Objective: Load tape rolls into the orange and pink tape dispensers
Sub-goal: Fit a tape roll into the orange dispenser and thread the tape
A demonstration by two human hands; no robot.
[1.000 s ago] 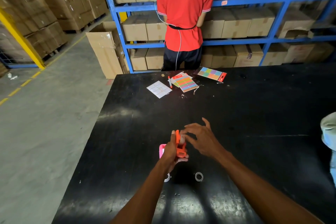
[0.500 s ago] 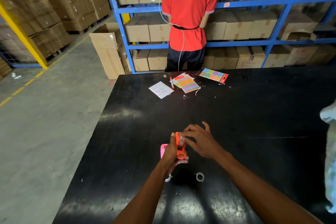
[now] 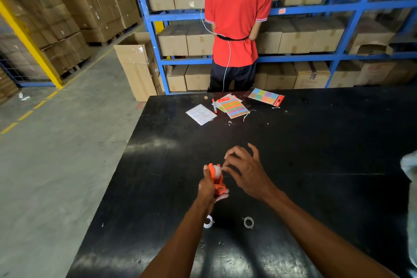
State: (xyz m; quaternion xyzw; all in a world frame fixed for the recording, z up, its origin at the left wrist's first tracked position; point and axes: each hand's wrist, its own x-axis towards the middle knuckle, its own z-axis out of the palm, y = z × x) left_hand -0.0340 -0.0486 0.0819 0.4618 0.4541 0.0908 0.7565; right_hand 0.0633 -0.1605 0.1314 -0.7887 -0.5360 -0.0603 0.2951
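Note:
My left hand grips the orange tape dispenser upright above the black table. A white tape roll sits in the dispenser's top. My right hand is just to the right of it, thumb and forefinger pinching at the roll, the other fingers spread. Two small tape rolls lie on the table nearer to me: one partly under my left forearm, the other in the open. The pink dispenser does not show.
Sticker sheets, a white label sheet and a red pen lie at the table's far edge. A person in a red shirt stands behind it at blue shelves of cartons. A pale cloth object is at the right edge.
The pink dispenser, seen left of my left hand before, is now hidden. The white roll shows more plainly in the orange dispenser, with my right fingers closer on it.

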